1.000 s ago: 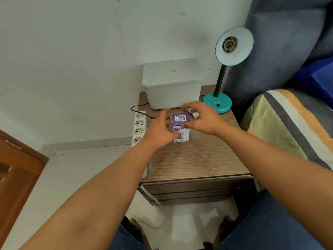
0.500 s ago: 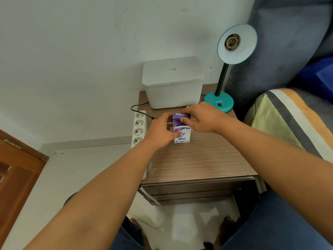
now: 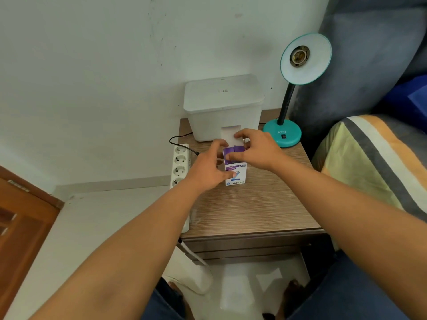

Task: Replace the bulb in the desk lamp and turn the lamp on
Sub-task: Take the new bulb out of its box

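Observation:
A purple and white bulb box (image 3: 238,174) stands upright on the wooden nightstand (image 3: 249,209). My left hand (image 3: 208,167) grips its left side, thumb on the front. My right hand (image 3: 256,148) is on the box top, where a white flap is lifted up and the purple inner flaps show. The teal desk lamp (image 3: 283,135) stands at the back right of the nightstand. Its shade (image 3: 306,58) faces me with an empty socket. A black switch sits on its base.
A white lidded bin (image 3: 223,105) stands at the back of the nightstand against the wall. A white power strip (image 3: 180,165) lies along the left edge with a black cable beside it. A striped pillow (image 3: 374,158) and a grey headboard are on the right.
My right hand has lifted the box's top flap open, where a second ago the top with the barcode was closed. My left hand has kept hold of the box's side.

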